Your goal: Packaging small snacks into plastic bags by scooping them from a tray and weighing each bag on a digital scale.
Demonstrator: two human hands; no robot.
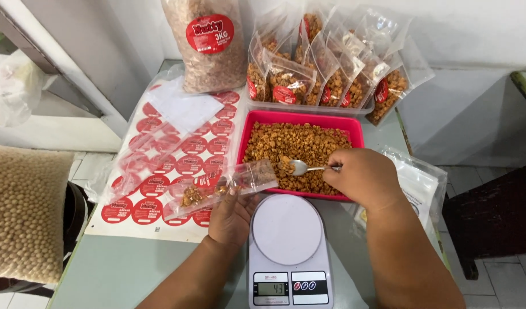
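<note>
Pouch, clear plastic, lay tilted on its side in my left hand, fingers curled shut around its lower edge, a few coated nuts gathered inside near the bottom. It hung just left of the scale, mouth pointing toward the red tray.

Head view, right side: my right hand was closed on the handle of a metal spoon, the bowl loaded with nuts and poised over the tray's near edge, close to the pouch mouth but not inside it.

Surroundings noted: white digital scale directly below both hands, platform bare. Sheets of round red stickers under the pouch. Behind the tray, a clear bin of filled pouches and a large bulk bag of nuts. Stack of empty pouches sat behind my right wrist, partly hidden by it. Sack of pale beans at far left.
</note>
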